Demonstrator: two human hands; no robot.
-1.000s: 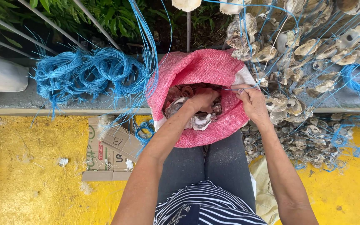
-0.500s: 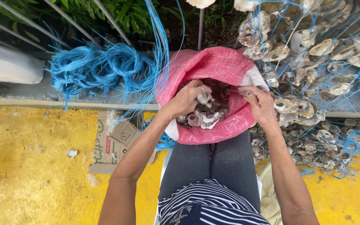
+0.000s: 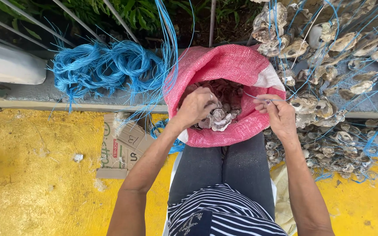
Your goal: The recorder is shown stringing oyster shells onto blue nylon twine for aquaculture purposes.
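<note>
The left hand (image 3: 196, 106) reaches into the mouth of a pink woven sack (image 3: 232, 65), its fingers curled around an oyster shell (image 3: 218, 117) on top of the heap inside. The right hand (image 3: 277, 112) is at the sack's right rim, thumb and forefinger pressed together on a thin blue string (image 3: 252, 96) that runs left over the opening. The sack stands open on the person's lap, its top rolled down, and is filled with greyish oyster shells.

To the right of the sack, a large pile of strung shells (image 3: 329, 87) lies tangled with blue cord against a low concrete ledge. To the left, a loose bundle of blue string (image 3: 101, 65) rests on that ledge (image 3: 31, 98), strands hanging down. Below, the floor (image 3: 31, 175) is painted yellow and worn, with a flattened cardboard box (image 3: 121, 146) lying on it near the left arm. Green plants (image 3: 110, 13) grow beyond the ledge.
</note>
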